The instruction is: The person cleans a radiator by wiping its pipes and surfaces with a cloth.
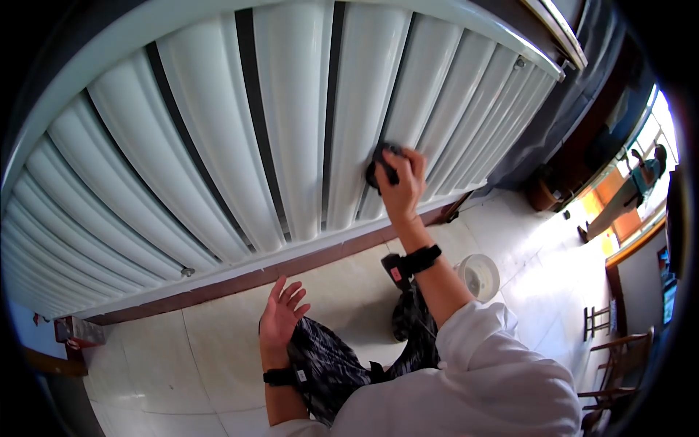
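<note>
A white column radiator (291,109) with tall rounded tubes fills the upper part of the head view. My right hand (405,182) is closed around a dark bunched cloth (380,166) and presses it against one of the tubes, right of the middle. The fingers partly cover the cloth, so its full shape is hidden. My left hand (280,317) holds nothing. Its fingers are spread beside my knee, palm turned up, apart from the radiator.
A white bucket (478,277) stands on the tiled floor (160,364) beyond my right forearm. Wooden chairs (622,364) are at the lower right. Another person (637,182) stands by the bright doorway. At the far left sits a red box (76,331).
</note>
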